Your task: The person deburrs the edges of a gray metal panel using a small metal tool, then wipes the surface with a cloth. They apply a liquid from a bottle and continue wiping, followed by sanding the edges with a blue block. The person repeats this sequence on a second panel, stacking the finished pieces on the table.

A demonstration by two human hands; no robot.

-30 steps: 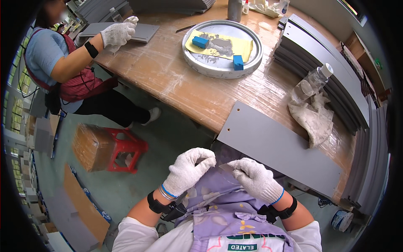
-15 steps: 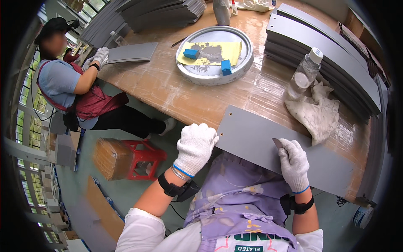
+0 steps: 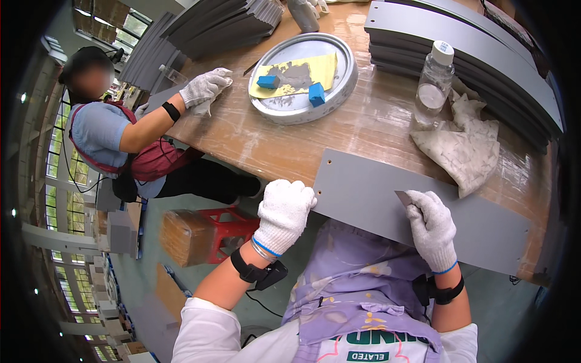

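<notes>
A long flat grey panel (image 3: 363,187) with small holes near its left end lies along the table's near edge, in front of me. My left hand (image 3: 283,212), in a white knit glove, is closed at the panel's left end. In my gloved right hand (image 3: 432,227) a small thin dark flat piece (image 3: 403,198) is pinched, its corner sticking out to the left above the panel. Whether its edge touches the panel I cannot tell.
A round grey lid (image 3: 345,97) holds yellow paper (image 3: 324,68) with grey smears and two blue blocks. Beside the panel are a clear bottle (image 3: 433,85) and a stained cloth (image 3: 466,154). Grey panels (image 3: 448,45) are stacked behind. A co-worker (image 3: 121,121) stands at left.
The co-worker's gloved hand has reached out across the table toward the lid with a cloth. My hands keep their grips; the view has shifted slightly.
</notes>
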